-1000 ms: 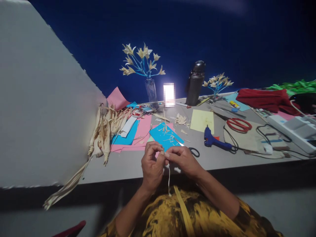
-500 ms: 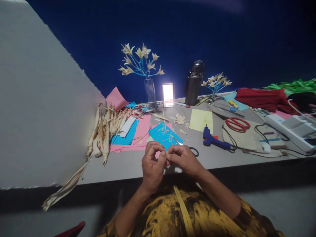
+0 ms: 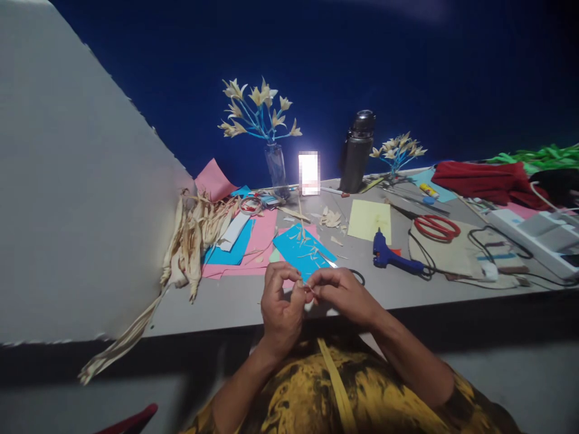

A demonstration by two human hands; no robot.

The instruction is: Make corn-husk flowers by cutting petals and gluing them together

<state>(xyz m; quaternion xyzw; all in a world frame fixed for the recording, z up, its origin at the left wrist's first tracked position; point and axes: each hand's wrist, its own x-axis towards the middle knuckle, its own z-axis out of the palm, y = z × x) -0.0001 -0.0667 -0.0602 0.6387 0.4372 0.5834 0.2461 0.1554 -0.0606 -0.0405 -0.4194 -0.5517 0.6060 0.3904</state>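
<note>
The person is working with both hands close together just above the table's (image 3: 217,307) front edge, near the middle of its length. The left hand (image 3: 281,306) is making a narrow pinch, thumb against the curled forefinger, and the right hand (image 3: 349,296) is meeting it with a similar pinch. Between the fingertips they are holding a thin, pale strand (image 3: 309,286); it is too small for me to tell what exactly it is or where its ends are lying.

Just beyond the hands, a blue sheet (image 3: 293,253) is lying askew, bearing pale clippings, with the black handle of some scissors (image 3: 362,276) showing just behind the right hand. Toward the table's right end, a blue glue gun (image 3: 389,258) is resting on its side. A bundle of dried husks (image 3: 187,247) is hanging over the front left corner, and a glass vase (image 3: 277,172) of pale flowers (image 3: 257,96) is standing by the back edge.

To my eye, the step in hand is close fingertip handling of the strand. Any next move is calling for a light, steady pinch from both hands.
</note>
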